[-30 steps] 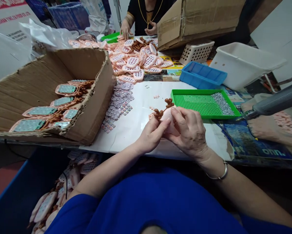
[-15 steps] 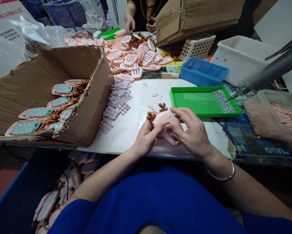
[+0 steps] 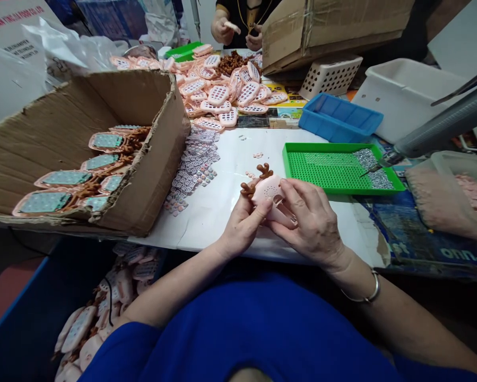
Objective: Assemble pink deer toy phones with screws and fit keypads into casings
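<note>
Between my two hands, just above the white worktop, is a pink plastic toy casing with brown antlers and a patch of small holes. My left hand grips its left side, thumb across the front. My right hand closes on its right side, fingers bent over the upper edge. A rectangular opening shows low on the casing; its underside is hidden. A few tiny pink pieces lie beyond it. To the left, many small printed button pieces cover the worktop.
A cardboard box at left holds casings with green circuit boards. A green tray of screws sits at right under a hanging screwdriver. Behind are piled pink casings, a blue bin and a co-worker's hands.
My right fingers have shifted on the casing, and its lower opening shows more. The co-worker's hand has lifted from the pile with a small pale piece. The view has shifted slightly.
</note>
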Available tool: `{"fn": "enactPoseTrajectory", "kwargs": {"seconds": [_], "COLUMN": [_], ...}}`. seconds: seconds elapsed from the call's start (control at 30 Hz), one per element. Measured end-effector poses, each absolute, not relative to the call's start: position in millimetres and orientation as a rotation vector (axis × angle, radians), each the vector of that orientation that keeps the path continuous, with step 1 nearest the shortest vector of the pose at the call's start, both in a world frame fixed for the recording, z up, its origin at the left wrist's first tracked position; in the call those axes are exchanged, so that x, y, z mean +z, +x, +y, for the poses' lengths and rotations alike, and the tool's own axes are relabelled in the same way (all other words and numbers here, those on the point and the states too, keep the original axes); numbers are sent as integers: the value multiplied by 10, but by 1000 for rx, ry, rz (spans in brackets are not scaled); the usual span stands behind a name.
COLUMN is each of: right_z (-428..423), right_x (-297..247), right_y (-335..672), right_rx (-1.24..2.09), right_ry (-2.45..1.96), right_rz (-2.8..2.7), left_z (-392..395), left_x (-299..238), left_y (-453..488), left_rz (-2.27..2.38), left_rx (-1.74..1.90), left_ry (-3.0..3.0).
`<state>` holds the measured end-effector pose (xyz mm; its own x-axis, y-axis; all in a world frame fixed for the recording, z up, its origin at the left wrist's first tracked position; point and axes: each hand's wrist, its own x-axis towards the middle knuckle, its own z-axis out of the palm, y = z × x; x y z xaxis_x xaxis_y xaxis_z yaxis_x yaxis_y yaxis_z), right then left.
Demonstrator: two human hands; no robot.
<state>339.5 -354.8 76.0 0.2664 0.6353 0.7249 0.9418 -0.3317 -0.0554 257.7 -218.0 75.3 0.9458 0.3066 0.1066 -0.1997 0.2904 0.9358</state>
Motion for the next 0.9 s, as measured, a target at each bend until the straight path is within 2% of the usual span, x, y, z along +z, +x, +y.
{"fn": "enactPoseTrajectory", "kwargs": {"seconds": [0.37, 0.63, 0.8, 0.9], "right_z": [-3508, -3578, -3514, -3476], "right_x": [710, 1053, 1093, 1029], "right_y": [3326, 3430, 3484, 3488], "right_rx": [-867, -232, -78, -1], "right_ry": [-1907, -1751, -1725, -1735], "right_rz": [-1412, -1250, -990, -931], "left_z": [-2216, -2186, -2249, -2310], "left_x": [638, 742, 781, 767], "left_y": [2503, 2406, 2513, 2599], "left_rz": [101, 58, 151, 188], "left_rx": [607, 574, 466, 274], "left_ry": [1395, 1487, 1183, 971]}}
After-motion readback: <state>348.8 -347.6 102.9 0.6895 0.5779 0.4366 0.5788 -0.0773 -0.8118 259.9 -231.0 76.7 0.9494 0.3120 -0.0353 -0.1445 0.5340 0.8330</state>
